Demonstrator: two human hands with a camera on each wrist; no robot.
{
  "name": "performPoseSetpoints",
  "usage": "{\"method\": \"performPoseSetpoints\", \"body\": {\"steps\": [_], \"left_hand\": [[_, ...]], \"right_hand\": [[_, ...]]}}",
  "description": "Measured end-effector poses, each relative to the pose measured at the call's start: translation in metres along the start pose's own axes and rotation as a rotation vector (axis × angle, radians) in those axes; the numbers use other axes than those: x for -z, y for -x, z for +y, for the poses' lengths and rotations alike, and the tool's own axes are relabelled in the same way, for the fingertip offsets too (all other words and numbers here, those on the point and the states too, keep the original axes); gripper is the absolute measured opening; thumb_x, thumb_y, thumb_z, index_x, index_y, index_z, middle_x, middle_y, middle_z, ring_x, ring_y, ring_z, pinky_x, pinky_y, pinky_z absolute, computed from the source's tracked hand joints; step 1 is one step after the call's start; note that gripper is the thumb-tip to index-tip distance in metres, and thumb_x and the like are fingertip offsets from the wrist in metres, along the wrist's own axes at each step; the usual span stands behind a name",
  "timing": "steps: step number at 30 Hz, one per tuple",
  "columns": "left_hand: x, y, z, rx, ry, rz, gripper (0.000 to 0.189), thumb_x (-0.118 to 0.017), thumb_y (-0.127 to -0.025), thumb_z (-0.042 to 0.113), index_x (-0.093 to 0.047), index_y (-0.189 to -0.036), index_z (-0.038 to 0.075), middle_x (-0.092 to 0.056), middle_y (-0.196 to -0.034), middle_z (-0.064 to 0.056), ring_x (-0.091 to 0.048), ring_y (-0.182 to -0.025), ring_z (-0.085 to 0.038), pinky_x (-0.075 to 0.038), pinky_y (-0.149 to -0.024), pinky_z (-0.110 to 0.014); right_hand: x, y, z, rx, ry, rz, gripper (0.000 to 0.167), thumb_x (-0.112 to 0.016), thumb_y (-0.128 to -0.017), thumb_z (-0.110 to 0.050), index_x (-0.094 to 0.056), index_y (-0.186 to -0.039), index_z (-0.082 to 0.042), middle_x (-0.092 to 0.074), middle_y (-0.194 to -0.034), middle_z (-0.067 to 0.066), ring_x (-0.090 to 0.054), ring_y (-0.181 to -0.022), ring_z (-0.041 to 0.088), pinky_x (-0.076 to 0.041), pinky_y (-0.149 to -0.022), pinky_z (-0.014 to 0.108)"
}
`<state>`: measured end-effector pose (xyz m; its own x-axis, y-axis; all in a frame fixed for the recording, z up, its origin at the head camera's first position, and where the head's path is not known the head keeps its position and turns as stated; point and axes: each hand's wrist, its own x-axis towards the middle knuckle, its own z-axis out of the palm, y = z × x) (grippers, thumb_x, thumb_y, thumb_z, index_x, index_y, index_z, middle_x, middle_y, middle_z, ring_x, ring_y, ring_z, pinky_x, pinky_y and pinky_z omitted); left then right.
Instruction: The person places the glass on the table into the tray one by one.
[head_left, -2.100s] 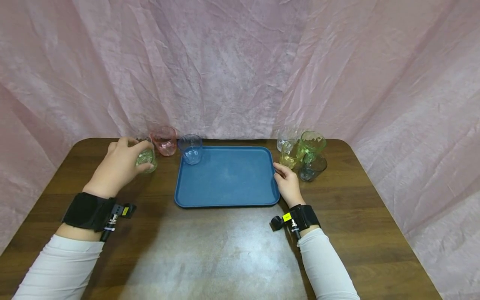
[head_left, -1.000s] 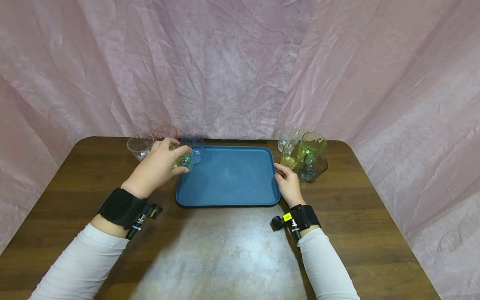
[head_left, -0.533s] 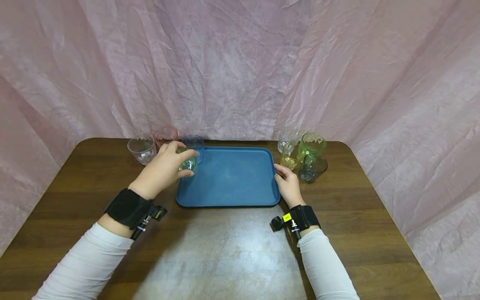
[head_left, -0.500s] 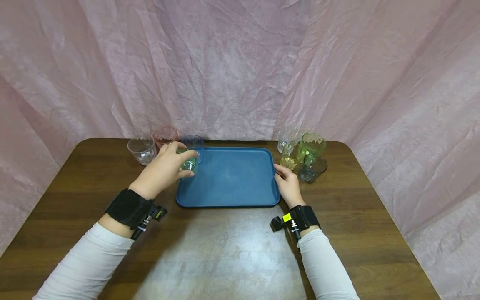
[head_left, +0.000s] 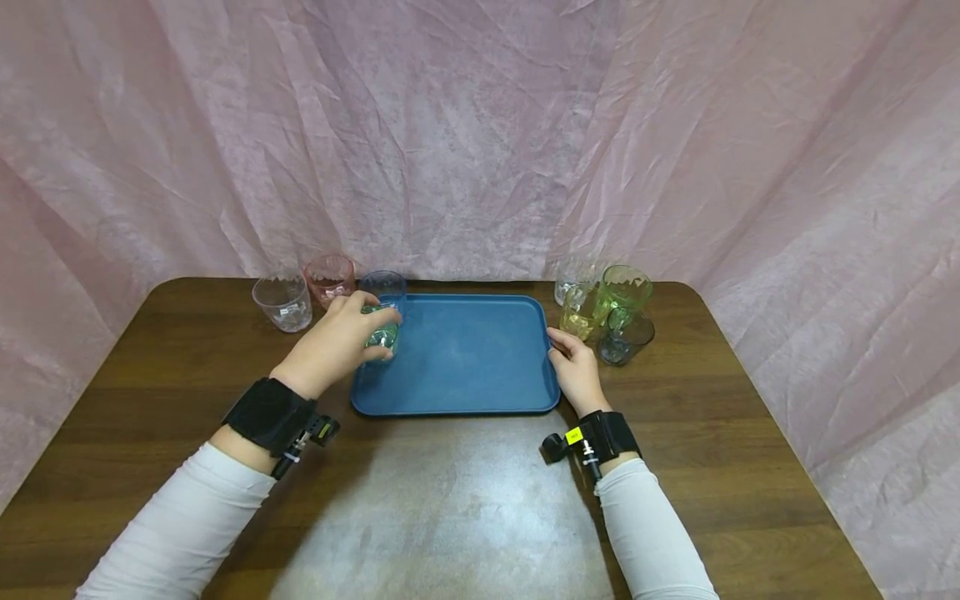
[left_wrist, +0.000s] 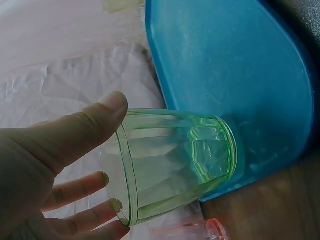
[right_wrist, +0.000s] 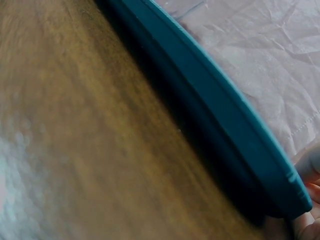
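Observation:
My left hand (head_left: 337,340) holds a pale green glass (left_wrist: 175,155) by its rim, thumb on one side and fingers on the other. That glass is over the left part of a blue tray (head_left: 465,358); whether its base touches the tray I cannot tell. Just behind it a blue glass (head_left: 384,287) appears at the tray's back left corner, partly hidden. My right hand (head_left: 576,371) grips the tray's right edge. In the right wrist view, fingers (right_wrist: 307,165) show at the end of the tray's rim (right_wrist: 215,105).
Left of the tray stand a clear glass (head_left: 285,304) and a pink glass (head_left: 330,279). To its right are a clear glass (head_left: 576,275), a yellow glass (head_left: 579,315), a bright green glass (head_left: 628,287) and a grey glass (head_left: 626,337). A pink curtain (head_left: 480,150) hangs behind the table (head_left: 712,433).
My left hand has carried the pale green glass rightward from the left of the pink glass to over the tray, lately shifting slightly nearer. The right hand and tray have stayed in place.

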<state>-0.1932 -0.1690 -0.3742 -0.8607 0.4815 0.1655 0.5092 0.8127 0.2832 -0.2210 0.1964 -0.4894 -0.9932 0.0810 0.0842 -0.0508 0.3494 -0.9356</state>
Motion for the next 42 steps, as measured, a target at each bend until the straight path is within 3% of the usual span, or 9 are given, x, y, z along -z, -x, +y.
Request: {"method": "performPoseSetpoints", "body": {"steps": [14,22,30,42], "left_hand": [[-0.007,-0.002,-0.001,-0.009,-0.041,0.019,0.046,-0.083,-0.084,0.023,-0.067,-0.127,0.015,-0.054,-0.130,-0.029,-0.051,-0.115,-0.052,-0.053,-0.087,-0.056],[-0.009,-0.006,-0.003,-0.007,-0.026,0.022,0.047,-0.081,-0.086,0.019,-0.067,-0.130,0.011,-0.055,-0.133,-0.031,-0.052,-0.118,-0.054,-0.052,-0.092,-0.057],[-0.012,-0.009,-0.006,0.002,-0.013,0.014,0.048,-0.080,-0.087,0.018,-0.066,-0.132,0.008,-0.055,-0.136,-0.032,-0.050,-0.125,-0.053,-0.046,-0.100,-0.060],[-0.018,-0.012,-0.008,-0.012,-0.044,0.036,0.047,-0.076,-0.091,0.016,-0.064,-0.135,0.004,-0.056,-0.136,-0.034,-0.050,-0.127,-0.054,-0.044,-0.104,-0.062]], "right_hand": [[-0.001,-0.001,0.002,0.016,0.006,0.006,0.039,-0.053,-0.099,0.004,-0.058,-0.138,0.006,-0.055,-0.140,0.026,-0.055,-0.130,0.036,-0.045,-0.108,0.045],[-0.002,0.001,0.003,0.100,-0.001,0.041,0.039,-0.053,-0.096,0.004,-0.062,-0.133,0.008,-0.060,-0.133,0.028,-0.059,-0.123,0.037,-0.050,-0.103,0.041],[-0.001,-0.001,0.002,0.021,-0.004,0.012,0.039,-0.053,-0.098,0.005,-0.059,-0.137,0.008,-0.056,-0.140,0.026,-0.056,-0.129,0.037,-0.045,-0.108,0.046],[0.001,-0.002,0.001,0.011,-0.022,0.004,0.039,-0.052,-0.099,0.004,-0.058,-0.137,0.008,-0.055,-0.140,0.027,-0.054,-0.131,0.036,-0.045,-0.109,0.045]]}}
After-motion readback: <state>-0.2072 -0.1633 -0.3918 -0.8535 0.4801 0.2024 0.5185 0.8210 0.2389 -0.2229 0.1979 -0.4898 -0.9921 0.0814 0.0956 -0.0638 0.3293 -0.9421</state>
